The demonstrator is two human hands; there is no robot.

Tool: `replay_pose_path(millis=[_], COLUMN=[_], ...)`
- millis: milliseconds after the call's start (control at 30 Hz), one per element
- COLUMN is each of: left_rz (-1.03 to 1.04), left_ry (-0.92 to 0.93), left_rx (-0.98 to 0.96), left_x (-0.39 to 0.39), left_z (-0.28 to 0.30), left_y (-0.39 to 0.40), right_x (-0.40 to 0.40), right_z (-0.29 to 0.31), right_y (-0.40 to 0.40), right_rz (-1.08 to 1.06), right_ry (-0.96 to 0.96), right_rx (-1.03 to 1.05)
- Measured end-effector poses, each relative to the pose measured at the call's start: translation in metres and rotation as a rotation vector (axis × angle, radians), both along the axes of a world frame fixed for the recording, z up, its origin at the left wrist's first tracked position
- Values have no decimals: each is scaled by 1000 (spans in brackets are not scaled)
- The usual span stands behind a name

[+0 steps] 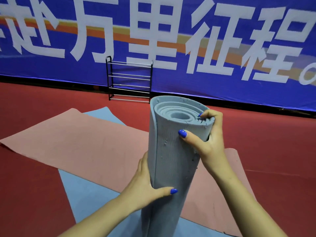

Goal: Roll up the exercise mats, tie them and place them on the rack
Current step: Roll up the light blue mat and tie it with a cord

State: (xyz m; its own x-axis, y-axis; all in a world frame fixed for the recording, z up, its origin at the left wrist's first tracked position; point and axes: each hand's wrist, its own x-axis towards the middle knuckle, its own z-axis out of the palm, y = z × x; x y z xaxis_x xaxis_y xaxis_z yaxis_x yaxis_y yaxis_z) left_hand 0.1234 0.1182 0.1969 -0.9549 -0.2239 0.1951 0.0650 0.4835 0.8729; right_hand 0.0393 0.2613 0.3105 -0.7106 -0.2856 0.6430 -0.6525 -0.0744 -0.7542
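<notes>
Already one grey mat (172,159) is rolled and stands on end over the flat mats, the left hand (145,187) wrapped round its lower part and the right hand (207,134) gripping its top rim, fingers hooked into the coils. No tie shows on it. A pink mat (77,142) and a blue mat (89,194) lie unrolled on the red floor (30,185). The rack (130,79) stands bare by the banner (222,48), with open floor between.

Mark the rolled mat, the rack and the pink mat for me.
rolled mat (172,161), head view, ribbed outer side.
rack (130,79), head view, middle rails.
pink mat (85,142), head view, flat centre.
</notes>
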Motion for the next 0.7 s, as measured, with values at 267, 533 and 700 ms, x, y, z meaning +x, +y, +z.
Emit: replay_pose_path(millis=[267, 533, 700], left_rz=[150, -42, -21], left_ry=[117, 11, -9], left_rx=[14, 86, 47], left_x=[19, 9, -14], left_z=[30, 13, -15], left_y=[8, -6, -7], right_x=[28, 11, -8], right_z=[39, 7, -13], right_y=[15, -4, -6], right_rz=[62, 68, -103], right_ry=[141, 71, 48], right_rx=[-34, 211, 46])
